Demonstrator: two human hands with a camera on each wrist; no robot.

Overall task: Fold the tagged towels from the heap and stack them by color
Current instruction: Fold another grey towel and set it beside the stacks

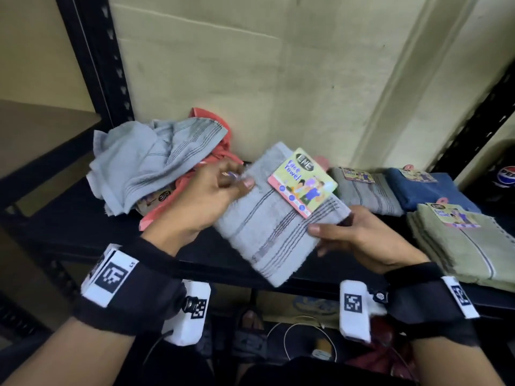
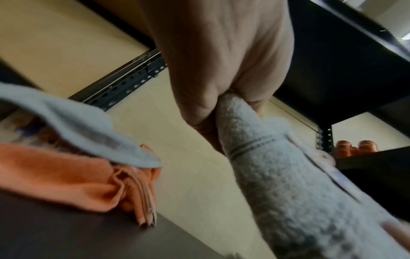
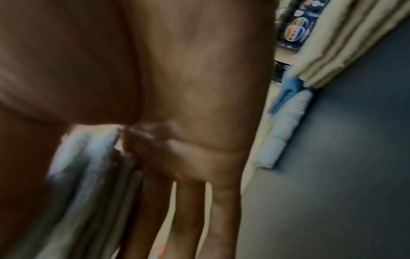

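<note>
A folded grey towel (image 1: pixel 270 221) with dark stripes and a paper tag (image 1: pixel 302 181) is held above the black shelf (image 1: pixel 83 218) between both hands. My left hand (image 1: pixel 211 193) pinches its far left edge, thumb on top; the left wrist view shows the grey towel (image 2: pixel 277 175) squeezed in that grip. My right hand (image 1: pixel 354 235) grips its right edge, thumb on top and fingers under; the right wrist view shows the folded layers (image 3: pixel 88 166) beside the fingers (image 3: pixel 188 210). The heap at the left holds a crumpled grey towel (image 1: pixel 145 160) over coral towels (image 1: pixel 214 154).
Folded stacks lie on the right of the shelf: grey (image 1: pixel 365 190), blue (image 1: pixel 426 190) and green (image 1: pixel 468 246), each topped by a tag. A black upright post (image 1: pixel 97 59) stands behind the heap. A cola bottle (image 1: pixel 505 176) stands at far right. Cables and boxes lie below the shelf.
</note>
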